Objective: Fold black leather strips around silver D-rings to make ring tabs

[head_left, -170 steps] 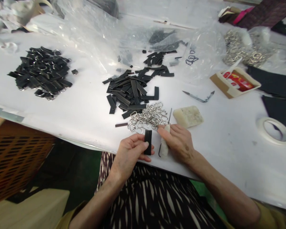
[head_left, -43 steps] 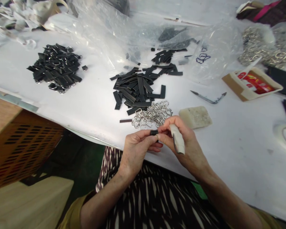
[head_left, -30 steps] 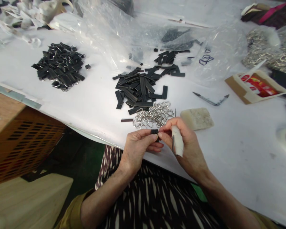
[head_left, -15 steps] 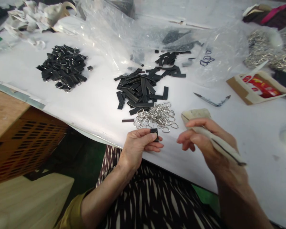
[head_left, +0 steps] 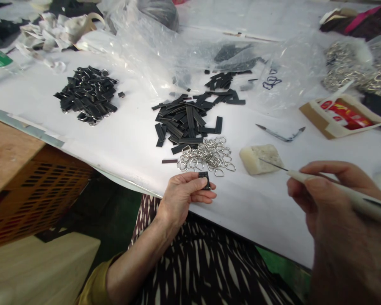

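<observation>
My left hand (head_left: 184,195) rests at the table's near edge, fingers pinched on a small folded black strap piece (head_left: 205,179). Raised at the lower right, my right hand (head_left: 333,207) is closed on a white-handled awl (head_left: 343,195) whose thin metal point reaches left over a pale wax block (head_left: 260,158). Just beyond my left hand lies a heap of silver D-rings (head_left: 206,155), and behind it a pile of flat black strips (head_left: 186,120).
A pile of finished black loops with rings (head_left: 86,94) lies far left. Clear plastic bags (head_left: 165,51) cover the back. Metal tweezers (head_left: 279,134), a cardboard box with a red tube (head_left: 339,115), a bag of rings (head_left: 352,70) sit at right.
My right hand drew away from the left, swinging right and toward me with the awl. The left hand stayed put, still pinching the folded black piece.
</observation>
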Tool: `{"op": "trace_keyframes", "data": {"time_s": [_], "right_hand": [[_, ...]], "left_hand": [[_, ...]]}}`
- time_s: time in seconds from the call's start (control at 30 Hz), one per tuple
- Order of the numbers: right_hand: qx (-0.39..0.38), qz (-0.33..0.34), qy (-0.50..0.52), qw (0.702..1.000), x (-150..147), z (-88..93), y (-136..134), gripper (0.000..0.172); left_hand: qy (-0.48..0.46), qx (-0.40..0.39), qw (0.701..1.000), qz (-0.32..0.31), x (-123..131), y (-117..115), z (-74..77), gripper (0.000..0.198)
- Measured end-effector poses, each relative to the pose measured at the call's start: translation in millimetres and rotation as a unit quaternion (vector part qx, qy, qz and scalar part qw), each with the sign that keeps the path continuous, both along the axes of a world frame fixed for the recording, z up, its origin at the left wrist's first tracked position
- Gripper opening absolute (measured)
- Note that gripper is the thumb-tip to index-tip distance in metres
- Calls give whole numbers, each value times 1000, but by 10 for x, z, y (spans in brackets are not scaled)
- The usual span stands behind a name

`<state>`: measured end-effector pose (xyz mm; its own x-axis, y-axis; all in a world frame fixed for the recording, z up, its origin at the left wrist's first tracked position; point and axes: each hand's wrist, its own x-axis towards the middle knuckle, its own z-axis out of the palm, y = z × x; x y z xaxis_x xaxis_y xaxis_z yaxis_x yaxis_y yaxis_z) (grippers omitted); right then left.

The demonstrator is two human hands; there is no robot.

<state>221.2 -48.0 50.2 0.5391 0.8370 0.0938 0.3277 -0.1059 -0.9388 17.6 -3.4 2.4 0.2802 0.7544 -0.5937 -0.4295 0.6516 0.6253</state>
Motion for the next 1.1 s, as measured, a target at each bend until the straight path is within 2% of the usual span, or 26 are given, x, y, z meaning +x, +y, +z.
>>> {"op": "trace_keyframes", "data": {"time_s": [0.07,0.13,0.27,0.4,0.43,0.5,0.6,0.67,0.73,0.83,1.1], "right_hand": [[-17,-58,73,996,-17,31,29,11],[-32,-67,144,987,24,62,50,18],[-18,-18,230,973,241,59,73,30],[38,71,311,947,397,38,123,36],[59,69,325,941,411,35,139,42],[78,66,327,939,419,16,169,41],[159,-3,218,963,405,-66,185,15],[158,-40,126,978,384,-135,172,9],[122,-62,32,990,361,-188,151,9],[62,-59,-68,994,339,-222,140,9],[5,-28,-140,990,335,-271,236,8]], "left_hand": [[-4,2,1000,2,3,-3,1,8],[-5,3,1000,4,5,-3,1,7],[1,-1,1000,4,10,4,0,8],[12,-3,1000,-3,20,1,11,11],[18,-6,1000,-4,22,0,15,12],[38,-15,999,-6,26,3,18,14],[64,-28,997,-15,39,19,13,20],[72,-33,997,-19,62,25,14,23],[71,-35,997,-21,97,26,22,25],[68,-29,997,-16,161,22,48,22],[64,-24,997,28,243,23,64,26]]}}
